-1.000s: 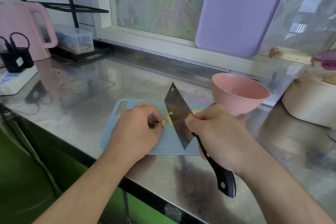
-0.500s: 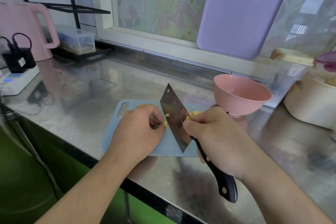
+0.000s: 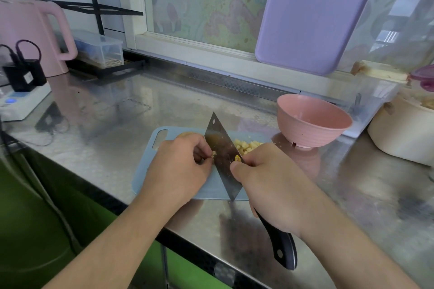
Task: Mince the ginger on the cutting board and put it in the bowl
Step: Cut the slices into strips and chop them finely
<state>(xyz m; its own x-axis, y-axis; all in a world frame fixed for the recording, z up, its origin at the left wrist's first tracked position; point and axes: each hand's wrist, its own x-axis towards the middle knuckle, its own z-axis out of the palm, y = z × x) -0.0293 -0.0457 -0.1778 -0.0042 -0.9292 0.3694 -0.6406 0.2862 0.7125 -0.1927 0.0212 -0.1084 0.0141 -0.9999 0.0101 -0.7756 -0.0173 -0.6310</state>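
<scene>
Ginger (image 3: 247, 145) behind cleaver (image 3: 222, 155), bowl (image 3: 312, 122) beside board (image 3: 206, 191)

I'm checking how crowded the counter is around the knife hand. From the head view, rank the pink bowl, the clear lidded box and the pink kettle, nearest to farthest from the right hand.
1. Pink bowl: just beyond the right hand, to its right.
2. Clear lidded box: far back left, on the rack.
3. Pink kettle: far left corner, beyond the box.
</scene>
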